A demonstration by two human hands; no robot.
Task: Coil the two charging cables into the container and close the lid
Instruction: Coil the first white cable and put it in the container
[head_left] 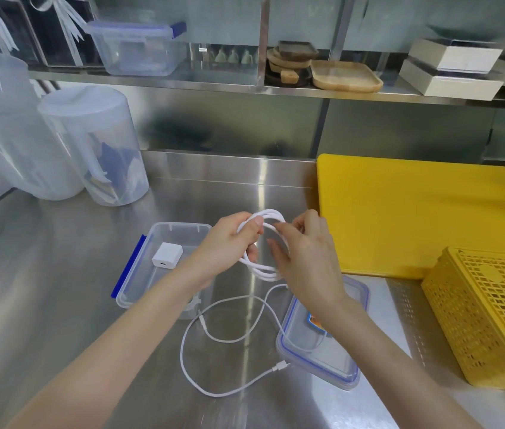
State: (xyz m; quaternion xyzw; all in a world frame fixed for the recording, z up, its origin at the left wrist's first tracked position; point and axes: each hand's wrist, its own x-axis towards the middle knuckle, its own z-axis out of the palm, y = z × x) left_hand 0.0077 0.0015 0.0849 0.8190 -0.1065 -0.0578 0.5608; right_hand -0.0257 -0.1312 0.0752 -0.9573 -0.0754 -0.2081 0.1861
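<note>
Head view: coiling white braided charging cable (262,243) just right of clear rectangular plastic container (140,284).
Left hand (229,246) grip clamped on coil; right hand (304,258) grip pinching strand.

Two bare hands, left hand (229,243) and right hand (304,258), are working over two white charging cables: one coiled cable (263,243), one loose cable (214,335). One open container (180,230), one lid (322,360), one white charger block (167,254), two translucent pitchers (96,144), one yellow cutting board (415,218) and one yellow basket (492,314) are sharing the counter.
</note>
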